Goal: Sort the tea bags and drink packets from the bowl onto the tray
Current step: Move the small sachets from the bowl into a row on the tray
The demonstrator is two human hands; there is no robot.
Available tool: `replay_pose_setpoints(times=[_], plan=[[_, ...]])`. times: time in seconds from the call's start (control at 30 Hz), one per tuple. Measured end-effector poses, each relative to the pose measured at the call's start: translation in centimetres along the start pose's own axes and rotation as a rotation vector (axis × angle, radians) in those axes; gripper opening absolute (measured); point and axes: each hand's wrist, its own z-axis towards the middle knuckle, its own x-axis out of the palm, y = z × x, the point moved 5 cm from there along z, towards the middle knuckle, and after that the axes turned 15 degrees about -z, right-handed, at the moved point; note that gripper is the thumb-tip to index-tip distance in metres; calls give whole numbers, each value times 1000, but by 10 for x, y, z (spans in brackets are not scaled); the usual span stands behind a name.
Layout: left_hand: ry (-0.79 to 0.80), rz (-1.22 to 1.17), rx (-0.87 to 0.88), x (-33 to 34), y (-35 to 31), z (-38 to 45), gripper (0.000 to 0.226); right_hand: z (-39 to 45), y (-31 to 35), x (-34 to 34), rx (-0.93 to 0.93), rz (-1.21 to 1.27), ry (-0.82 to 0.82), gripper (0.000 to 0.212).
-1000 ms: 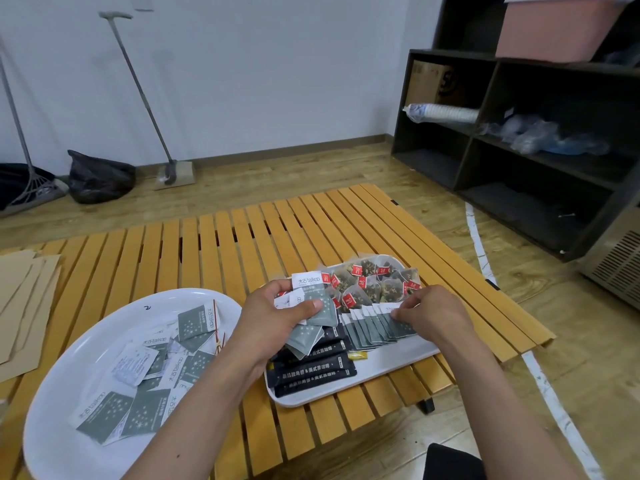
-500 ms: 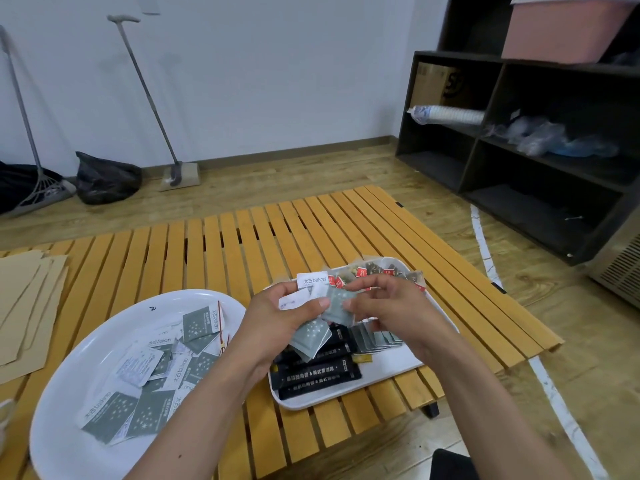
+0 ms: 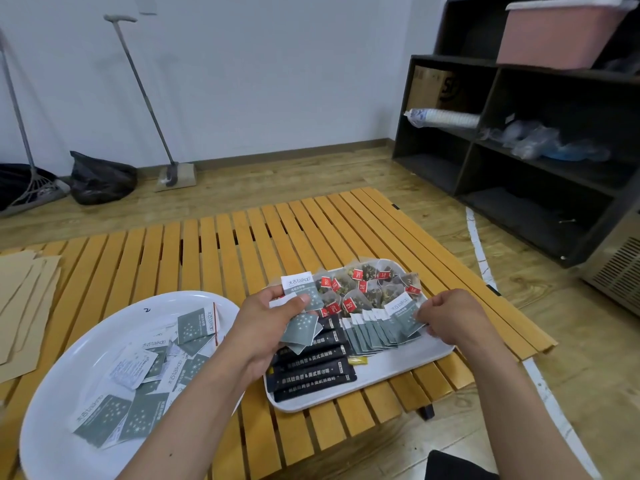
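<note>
A white bowl [image 3: 62,368] on the left holds several grey-green sugar packets [image 3: 145,414]. On the white tray [image 3: 415,367] at the right lie black drink sticks [image 3: 311,372], a row of grey-green packets [image 3: 372,336] and clear pyramid tea bags with red tags [image 3: 363,289]. My left hand [image 3: 266,327] hovers over the tray's left end, shut on a small stack of grey-green packets [image 3: 299,329]. My right hand [image 3: 450,315] pinches a single grey-green packet [image 3: 405,317] at the right end of the row.
The low slatted wooden table [image 3: 225,244] bears the bowl and tray. Brown paper envelopes [image 3: 24,306] lie at its left edge. A dark shelf unit [image 3: 519,150] stands to the right, and cleaning tools and a black bag [image 3: 100,178] lean by the wall.
My right hand took one packet from the stack in my left hand and carried it right, down to the end of the row on the tray.
</note>
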Motion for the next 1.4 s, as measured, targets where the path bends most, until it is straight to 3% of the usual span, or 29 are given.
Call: replay_pose_setpoints(times=[0.2,0.4,0.67,0.73,0.8,0.87,0.97,1.1,1.2,1.4], plan=[[-14,-27,-4,0,0,0,34,-3,1,1,43,-184,-33,25],[-20,-23,-5,1,0,-1,18,-6,15,8,-116,-174,-58,13],[15,-30,-55,2,3,-1,30,-7,22,16,-161,-251,-38,7],[29,-5,-32,4,2,-2,26,-17,27,7,-216,-172,-151,2],[37,25,-5,5,2,-2,23,-35,41,0,-350,66,-203,7],[40,63,13,5,2,-2,24,-60,62,4,-444,383,-17,15],[61,113,20,6,3,-2,26,-82,84,25,-475,537,242,19],[98,115,-2,8,3,-6,27,-74,80,20,-428,612,238,22],[75,42,-20,7,1,-6,26,-54,52,-2,-310,641,139,23],[28,-8,-58,8,0,-7,25,-7,-1,-9,-69,341,33,8]])
